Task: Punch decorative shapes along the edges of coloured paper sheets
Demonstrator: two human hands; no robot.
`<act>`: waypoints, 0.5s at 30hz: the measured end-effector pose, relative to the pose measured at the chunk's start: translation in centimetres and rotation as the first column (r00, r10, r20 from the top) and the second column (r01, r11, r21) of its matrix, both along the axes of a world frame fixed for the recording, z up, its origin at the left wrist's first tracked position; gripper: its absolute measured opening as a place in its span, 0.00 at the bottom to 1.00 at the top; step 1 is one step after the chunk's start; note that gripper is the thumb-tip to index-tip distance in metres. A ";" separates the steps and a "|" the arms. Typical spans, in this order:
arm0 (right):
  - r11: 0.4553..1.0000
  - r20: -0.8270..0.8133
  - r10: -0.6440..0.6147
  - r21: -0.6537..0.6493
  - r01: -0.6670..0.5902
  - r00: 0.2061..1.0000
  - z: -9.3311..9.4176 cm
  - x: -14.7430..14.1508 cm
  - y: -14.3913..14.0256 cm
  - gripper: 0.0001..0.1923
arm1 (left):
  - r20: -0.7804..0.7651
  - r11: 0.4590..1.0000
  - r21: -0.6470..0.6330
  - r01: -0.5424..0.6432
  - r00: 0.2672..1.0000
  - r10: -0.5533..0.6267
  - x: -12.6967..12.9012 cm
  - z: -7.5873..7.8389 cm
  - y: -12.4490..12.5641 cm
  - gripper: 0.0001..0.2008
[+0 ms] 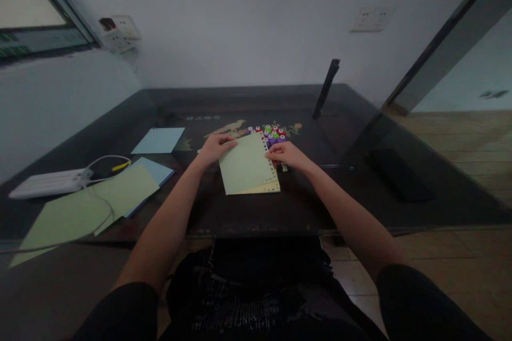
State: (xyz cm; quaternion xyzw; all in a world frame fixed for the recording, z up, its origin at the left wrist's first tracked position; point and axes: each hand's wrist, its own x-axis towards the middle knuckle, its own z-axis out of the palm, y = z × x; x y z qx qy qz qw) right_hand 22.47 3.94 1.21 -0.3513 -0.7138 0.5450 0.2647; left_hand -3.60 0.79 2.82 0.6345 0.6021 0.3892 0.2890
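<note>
- Left hand (215, 148): fingers closed over the far left corner of a green sheet (245, 166), pinching its edge; thumb side hidden under the paper.
- Right hand (287, 154): fingertips pressed on the right edge of the same sheet, beside a row of punched holes; whether the thumb grips from below cannot be told.
- Green sheet: lies between the two hands, on the dark table (360, 181), its near edge toward the person.
- Yellow sheet (267, 188): directly beneath the green one, showing only as a strip along the near and right edges, just below the right hand.
- Punches (269, 134): a cluster of small coloured pieces, just beyond both hands, touching or nearly touching the far edge of the green sheet.
- Blue sheet (159, 140): flat on the table, well left of the left hand.
- Loose papers (100, 202): green over blue, further left and nearer the person than the grip.
- White pack (48, 183): far left, with a cable (104, 160) looped toward the loose papers.
- Dark stand (326, 88): upright, beyond and right of the right hand.
</note>
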 end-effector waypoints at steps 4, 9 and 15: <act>0.999 0.016 0.046 0.004 -0.046 0.999 0.2 0.0 -0.2 0.09 | 0.014 0.999 0.018 -0.049 0.999 0.049 -0.1 -0.2 0.2 0.15; 0.998 0.072 0.039 0.039 -0.042 0.997 0.6 -0.1 -0.5 0.09 | 0.084 0.995 0.054 -0.080 0.994 0.076 -0.2 -0.5 0.5 0.17; 0.996 0.043 -0.080 0.038 0.078 0.996 0.9 0.0 -0.3 0.09 | 0.328 0.996 0.074 -0.058 0.944 0.031 -0.1 -0.5 0.6 0.24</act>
